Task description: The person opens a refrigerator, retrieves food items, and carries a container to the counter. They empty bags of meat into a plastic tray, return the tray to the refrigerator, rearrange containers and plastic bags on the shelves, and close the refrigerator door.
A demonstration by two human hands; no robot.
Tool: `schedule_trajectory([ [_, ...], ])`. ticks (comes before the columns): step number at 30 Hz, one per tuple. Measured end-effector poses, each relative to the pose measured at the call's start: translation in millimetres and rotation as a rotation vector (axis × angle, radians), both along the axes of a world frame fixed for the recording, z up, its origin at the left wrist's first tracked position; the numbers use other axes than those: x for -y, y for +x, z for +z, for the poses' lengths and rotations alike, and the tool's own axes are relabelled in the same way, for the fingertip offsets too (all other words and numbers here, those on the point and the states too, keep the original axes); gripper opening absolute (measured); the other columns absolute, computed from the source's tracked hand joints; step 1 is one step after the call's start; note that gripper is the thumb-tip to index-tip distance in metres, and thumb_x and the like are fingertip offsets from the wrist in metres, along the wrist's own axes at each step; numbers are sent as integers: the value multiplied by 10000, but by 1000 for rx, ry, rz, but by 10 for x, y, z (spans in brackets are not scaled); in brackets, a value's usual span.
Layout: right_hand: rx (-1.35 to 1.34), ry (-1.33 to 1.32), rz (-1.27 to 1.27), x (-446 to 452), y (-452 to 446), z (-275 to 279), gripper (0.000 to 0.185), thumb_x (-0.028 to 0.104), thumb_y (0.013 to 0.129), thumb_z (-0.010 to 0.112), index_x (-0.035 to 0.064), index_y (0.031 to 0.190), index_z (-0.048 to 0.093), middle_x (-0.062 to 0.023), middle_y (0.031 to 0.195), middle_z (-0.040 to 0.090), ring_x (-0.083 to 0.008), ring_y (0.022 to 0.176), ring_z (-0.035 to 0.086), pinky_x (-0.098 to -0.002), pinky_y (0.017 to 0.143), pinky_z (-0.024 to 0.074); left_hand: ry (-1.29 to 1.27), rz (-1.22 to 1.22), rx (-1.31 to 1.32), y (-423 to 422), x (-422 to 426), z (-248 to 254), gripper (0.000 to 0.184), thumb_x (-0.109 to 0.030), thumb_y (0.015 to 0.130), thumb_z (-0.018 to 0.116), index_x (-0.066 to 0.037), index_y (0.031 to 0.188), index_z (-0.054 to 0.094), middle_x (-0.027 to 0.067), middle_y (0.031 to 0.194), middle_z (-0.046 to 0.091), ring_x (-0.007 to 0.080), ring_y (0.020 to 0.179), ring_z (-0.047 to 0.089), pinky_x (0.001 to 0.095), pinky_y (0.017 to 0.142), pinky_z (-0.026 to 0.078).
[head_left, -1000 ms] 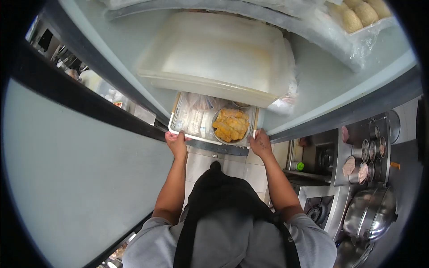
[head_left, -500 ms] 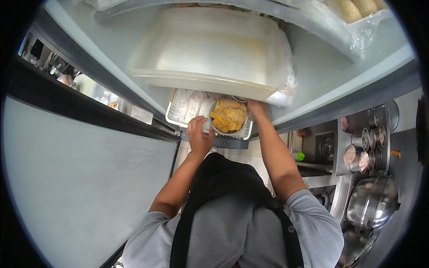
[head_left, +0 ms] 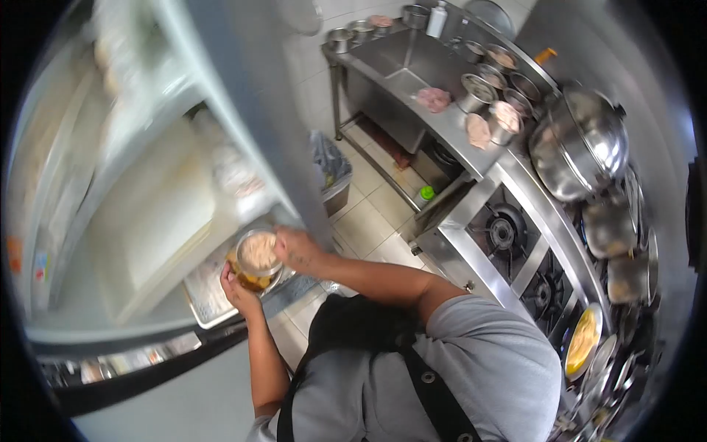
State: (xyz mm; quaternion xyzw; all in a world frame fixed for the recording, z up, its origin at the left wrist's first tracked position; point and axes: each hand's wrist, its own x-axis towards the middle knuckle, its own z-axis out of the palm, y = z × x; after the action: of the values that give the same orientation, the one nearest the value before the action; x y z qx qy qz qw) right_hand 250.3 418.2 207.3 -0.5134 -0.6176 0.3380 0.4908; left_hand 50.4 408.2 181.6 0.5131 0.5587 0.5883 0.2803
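My right hand (head_left: 297, 252) grips the rim of a round metal bowl (head_left: 258, 252) filled with pale, pinkish food. This bowl is held above a second bowl of yellow-orange pieces (head_left: 254, 282) and covers part of it. My left hand (head_left: 237, 291) is closed around the left side of that lower bowl, its fingers near the rim. Under both hands lies a white plastic basket (head_left: 208, 317) at the bottom of the open fridge. A large whitish plastic bin (head_left: 158, 221) sits in the fridge just above the basket.
The fridge's side wall (head_left: 243, 110) stands close beside my right hand. Farther right are a steel sink (head_left: 401, 77), a counter with several metal cups, a gas stove (head_left: 503, 232) and a big lidded pot (head_left: 578, 144). A lined trash bin (head_left: 331, 173) stands on the floor.
The view has turned right toward the sink and stove. My right hand has lifted the pale-food bowl out over the yellow pieces. My left hand has moved from beside the basket onto the lower bowl.
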Motion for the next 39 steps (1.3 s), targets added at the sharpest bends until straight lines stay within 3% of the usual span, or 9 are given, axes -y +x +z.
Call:
schedule_trajectory([
  [11,-197,-487,-224,1006,2332,52,200,187,837,581,10,744,568,-62,696,609,-113,626,572,-311,528,482,115,331,-452,342,267,-105,291,-106,922,466,32,1169,536,177,1297,484,297,1239,432,399,1061,304],
  [14,-469,-346,-577,721,3494,-497,205,187,855,590,11,749,580,-85,640,615,-156,590,644,-307,492,493,91,402,-421,444,525,-151,244,-50,891,508,32,1113,568,161,1278,507,273,1167,484,377,1012,348],
  [15,-24,-288,-627,599,3950,-514,249,206,849,561,-15,736,582,-125,604,628,-191,568,647,-328,516,502,71,425,-428,485,626,-163,237,-43,888,517,32,1105,572,160,1269,514,268,1151,492,371,995,362],
  [20,62,-338,-994,-361,5500,-749,382,263,827,509,-71,678,617,-151,550,629,-258,534,642,-354,608,518,-26,541,-603,357,1196,-360,212,-52,855,604,29,1051,602,154,1157,578,276,1099,522,368,941,413],
  [25,-329,-485,-1091,-951,6271,-1277,401,246,844,492,-118,742,627,-200,663,660,-257,551,665,-356,540,531,-257,927,-896,-150,2161,-403,303,-102,811,649,33,1078,604,189,1117,601,328,1081,541,418,961,403],
  [29,-320,-442,-1079,-951,6486,-1468,344,212,862,520,-117,934,589,-202,748,624,-263,489,605,-361,383,521,-459,1151,-737,-221,2920,-346,346,-168,821,644,22,1106,600,191,1131,597,332,1084,540,428,967,404],
  [33,-14,-403,-1085,-476,6084,-1209,411,329,906,471,-47,813,610,-143,643,593,-232,440,556,-363,334,441,-542,1319,-761,-344,3369,-464,403,-205,817,668,18,1142,586,202,1153,585,339,1094,536,434,985,397],
  [37,-88,-596,-256,188,4155,-879,449,311,978,369,45,685,580,-89,646,623,-184,578,617,-336,487,471,-541,1548,-681,-617,3902,-884,482,-195,809,678,80,1176,529,230,1157,574,359,1116,522,434,993,387],
  [39,-186,-681,360,599,3195,-1065,248,283,959,498,55,911,585,-89,862,657,-171,710,646,-305,518,519,-544,1580,-628,-535,3852,-748,467,-153,790,662,93,1156,509,257,1143,555,381,1098,512,434,979,379],
])
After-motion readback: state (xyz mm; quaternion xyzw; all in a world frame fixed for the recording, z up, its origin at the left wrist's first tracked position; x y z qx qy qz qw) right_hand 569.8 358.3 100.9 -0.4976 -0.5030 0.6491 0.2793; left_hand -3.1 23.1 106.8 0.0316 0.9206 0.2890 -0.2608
